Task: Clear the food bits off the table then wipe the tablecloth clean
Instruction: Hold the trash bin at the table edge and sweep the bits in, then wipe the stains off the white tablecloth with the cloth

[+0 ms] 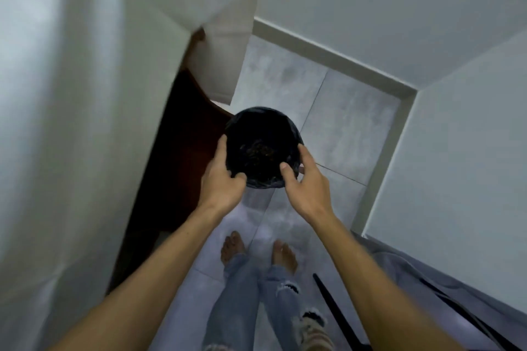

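- Grey floor tiles point(342, 111) fill a corner between pale walls point(399, 8) in the head view. The person stands barefoot in torn jeans point(242, 293), looking straight down.
- A white tablecloth point(71, 94) hangs down the left side, and the dark wood of the desk point(176, 157) shows beneath it. The desk top itself is out of view.
- A round bin point(258, 122) lined with a black bag sits just beside the desk's edge. Brownish food bits point(258, 149) lie at its bottom.
- The left hand point(221, 177) is at the bin's left rim and the right hand point(306, 182) at its right rim. Both have loosely spread, relaxed fingers with nothing visibly held. Whether they touch the rim or hang above it cannot be told.
- The step in hand looks like dumping the gathered bits, the end of the clearing part.
- Wiping looks not yet begun, and no cloth is visible.
- The next move probably calls for turning back to the desk, finding a cloth and wiping the tablecloth without dragging it.
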The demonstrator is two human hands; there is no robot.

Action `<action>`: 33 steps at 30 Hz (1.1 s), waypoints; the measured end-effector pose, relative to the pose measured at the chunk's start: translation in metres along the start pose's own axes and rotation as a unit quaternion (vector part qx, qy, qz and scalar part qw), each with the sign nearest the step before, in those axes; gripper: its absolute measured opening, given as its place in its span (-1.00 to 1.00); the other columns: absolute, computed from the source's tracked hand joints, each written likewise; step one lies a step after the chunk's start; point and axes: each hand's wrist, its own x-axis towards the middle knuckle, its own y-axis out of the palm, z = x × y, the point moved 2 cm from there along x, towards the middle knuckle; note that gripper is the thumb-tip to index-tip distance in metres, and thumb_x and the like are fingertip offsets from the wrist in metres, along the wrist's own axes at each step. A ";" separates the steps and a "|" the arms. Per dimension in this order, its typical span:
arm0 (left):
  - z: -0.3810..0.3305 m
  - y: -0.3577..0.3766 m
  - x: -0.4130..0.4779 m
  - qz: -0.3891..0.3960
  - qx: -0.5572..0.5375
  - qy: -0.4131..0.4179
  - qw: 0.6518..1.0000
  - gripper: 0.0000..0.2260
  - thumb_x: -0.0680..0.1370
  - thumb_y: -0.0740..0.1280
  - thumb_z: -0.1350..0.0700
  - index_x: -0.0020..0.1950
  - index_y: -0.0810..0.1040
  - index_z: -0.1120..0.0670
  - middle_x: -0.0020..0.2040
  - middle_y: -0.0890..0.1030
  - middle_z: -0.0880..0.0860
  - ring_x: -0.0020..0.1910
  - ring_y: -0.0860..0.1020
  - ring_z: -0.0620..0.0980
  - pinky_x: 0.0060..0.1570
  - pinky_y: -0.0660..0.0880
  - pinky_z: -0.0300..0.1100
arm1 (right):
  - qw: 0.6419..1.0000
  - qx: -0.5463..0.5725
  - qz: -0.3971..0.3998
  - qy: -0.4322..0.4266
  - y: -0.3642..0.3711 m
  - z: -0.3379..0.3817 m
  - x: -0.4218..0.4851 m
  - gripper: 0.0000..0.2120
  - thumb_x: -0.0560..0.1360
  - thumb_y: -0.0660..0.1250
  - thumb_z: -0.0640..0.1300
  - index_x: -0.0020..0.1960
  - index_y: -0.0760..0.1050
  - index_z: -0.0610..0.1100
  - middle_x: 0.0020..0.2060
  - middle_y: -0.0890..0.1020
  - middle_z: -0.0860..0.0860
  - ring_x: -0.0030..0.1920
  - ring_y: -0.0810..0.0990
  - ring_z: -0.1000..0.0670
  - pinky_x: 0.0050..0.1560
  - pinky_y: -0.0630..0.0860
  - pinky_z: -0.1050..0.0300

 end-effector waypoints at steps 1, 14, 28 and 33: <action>-0.019 -0.011 -0.016 0.000 0.000 0.013 1.000 -0.24 0.56 0.31 0.20 0.59 -0.04 -0.24 0.28 0.43 -0.11 0.22 0.52 -0.05 0.12 0.42 -0.23 | 1.000 0.010 0.004 -0.003 -0.009 0.022 -0.012 -0.37 0.55 0.24 0.16 0.56 0.12 0.10 0.43 0.43 0.03 0.37 0.45 -0.01 0.35 0.44 -0.02; -0.119 -0.136 -0.219 -0.074 -0.084 0.069 0.991 -0.37 0.55 0.28 0.25 0.58 0.19 -0.06 0.34 0.48 0.07 -0.03 0.58 -0.11 0.06 0.57 -0.16 | 0.997 0.012 -0.006 -0.071 -0.119 0.205 -0.167 -0.61 0.58 0.22 -0.05 0.40 0.35 0.03 -0.07 0.67 0.05 -0.03 0.64 0.02 0.07 0.58 0.01; -0.033 -0.289 -0.359 -0.306 -0.293 -0.045 0.905 -0.55 0.54 0.27 0.12 0.42 0.38 -0.14 0.27 0.52 -0.04 0.20 0.54 -0.02 0.22 0.53 -0.01 | 0.888 -0.155 0.310 -0.302 -0.009 0.335 -0.305 -0.75 0.53 0.28 -0.05 0.19 0.52 0.03 -0.13 0.68 0.07 -0.15 0.67 0.08 0.04 0.60 0.00; 0.019 -0.333 -0.382 -0.367 -0.330 -0.088 0.865 -0.52 0.57 0.27 0.13 0.48 0.29 -0.08 0.24 0.51 -0.01 0.13 0.52 -0.05 0.07 0.53 -0.12 | 0.850 -0.206 0.357 -0.328 0.031 0.357 -0.329 -0.79 0.52 0.26 -0.09 0.13 0.56 0.02 -0.16 0.68 0.08 -0.17 0.67 0.06 -0.02 0.59 0.06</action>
